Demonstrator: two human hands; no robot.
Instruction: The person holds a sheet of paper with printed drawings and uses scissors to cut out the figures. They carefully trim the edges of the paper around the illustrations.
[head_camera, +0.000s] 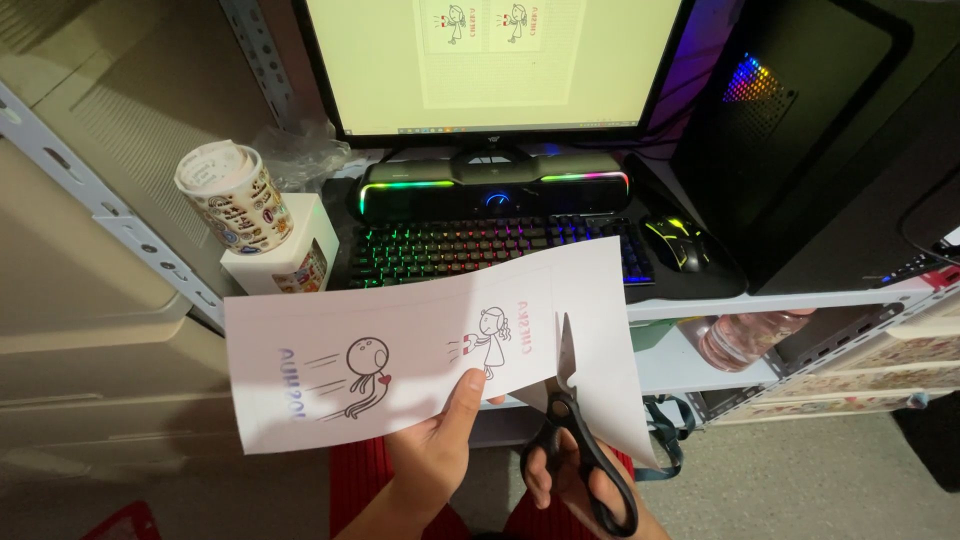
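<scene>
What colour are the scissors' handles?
Black. The scissors in the right hand show plainly in the head view, cutting the printed paper.

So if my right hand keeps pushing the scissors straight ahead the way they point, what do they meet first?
More of the printed sheet: the scissors in the right hand point up its uncut strip. Beyond its top edge lies the keyboard, though depth is unclear.

Place: a home computer desk or small home office, dim and lit mostly by screens.
Screen: a monitor (495, 65) at top centre shows a cartoon page layout.
Desk gear: a rainbow-lit keyboard (480, 250), a glowing speaker bar (493, 190) and a mouse (680, 243) in the middle.
Tower: a black computer case (800, 120) with coloured lights, upper right.
Storage: white shelf (720, 300) and drawers (860, 380) at right; a sticker roll (232, 198) at left.
</scene>
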